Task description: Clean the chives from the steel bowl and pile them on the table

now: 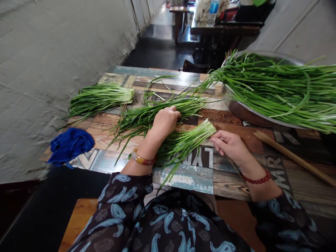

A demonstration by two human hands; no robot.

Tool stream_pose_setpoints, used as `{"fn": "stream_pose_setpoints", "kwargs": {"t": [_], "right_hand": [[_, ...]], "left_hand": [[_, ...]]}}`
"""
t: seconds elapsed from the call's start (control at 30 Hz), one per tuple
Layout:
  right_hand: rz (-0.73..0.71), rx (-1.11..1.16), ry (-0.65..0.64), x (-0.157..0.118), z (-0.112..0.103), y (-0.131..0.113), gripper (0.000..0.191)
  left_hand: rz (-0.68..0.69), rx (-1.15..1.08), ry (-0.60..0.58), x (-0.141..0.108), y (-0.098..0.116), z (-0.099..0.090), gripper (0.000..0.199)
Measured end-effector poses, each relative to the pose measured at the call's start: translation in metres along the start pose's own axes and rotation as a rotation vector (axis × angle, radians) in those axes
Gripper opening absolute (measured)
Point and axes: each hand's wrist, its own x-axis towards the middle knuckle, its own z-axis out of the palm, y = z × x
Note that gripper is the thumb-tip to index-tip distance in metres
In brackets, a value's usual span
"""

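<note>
Supporting table [228, 180]: one, patchwork-topped, nearest the person.
Far tables [225, 30]: two in sight, beyond the near one.
Basin [243, 111]: one, metal, at the far right, heaped above its rim with long green stalks [283, 89], too many to count; some trail over its left side.
Bundles of greens: three on the near table; the left bundle [101, 98] lies far left, the middle bundle [141, 111] just beyond the left hand, the near bundle [193, 136] between both hands, pale ends pointing right.
Blue cloth [70, 144]: one, crumpled at the left edge.
Hands: two; the left hand [166, 119] rests over the greens, fingers curled, but whether they grip stalks I cannot tell. The right hand [227, 143] is beside the near bundle's pale ends, thumb and forefinger pinching a thin strand [231, 163].
Straw bunch [291, 155]: one, lying at the right.
Bottle [214, 8]: one, blue-labelled, on the closer far table; I cannot tell its contents.
Wrist bands: two, a banded bangle [143, 158] left, red beads [257, 178] right.
</note>
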Motion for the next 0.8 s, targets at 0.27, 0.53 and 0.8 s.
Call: {"fn": "stream_pose_setpoints", "kwargs": {"t": [0.27,0.53,0.8], "right_hand": [[0.016,-0.033,0.014,0.0004,0.0002,0.0009,0.032],[0.001,-0.022,-0.007,0.0005,-0.0004,0.0021,0.033],[0.004,0.007,0.003,0.0011,-0.0002,0.0065,0.034]], "left_hand": [[0.036,0.123,-0.015,0.0042,0.0061,0.0034,0.027],[0.104,0.133,0.028,0.0034,0.0025,0.0074,0.023],[0.16,0.158,0.047,0.0036,0.0059,0.0087,0.022]]}}
